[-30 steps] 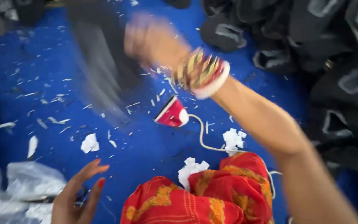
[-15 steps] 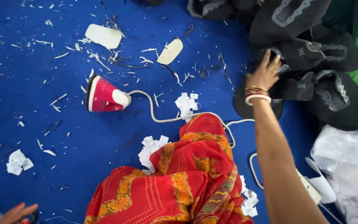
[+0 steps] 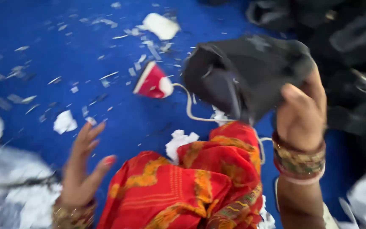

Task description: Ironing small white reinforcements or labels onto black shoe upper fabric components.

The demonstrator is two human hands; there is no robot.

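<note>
Lifted since earlier: black fabric piece point(image 3: 250, 72) | crumpled, dark | right hand point(image 3: 301, 112) gripping

packages: clear crumpled plastic bag point(image 3: 9, 186) | place: lower left on blue floor point(image 3: 43, 34) | labels, signs, screens: none

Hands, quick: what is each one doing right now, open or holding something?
Left hand: open, fingers spread, holding nothing, above the blue floor.
Right hand: closed on a black garment, lifted above the red and orange cloth.

Iron point(image 3: 151, 81) left of garment point(image 3: 250, 72), behind draped knee point(image 3: 191, 186)
</note>
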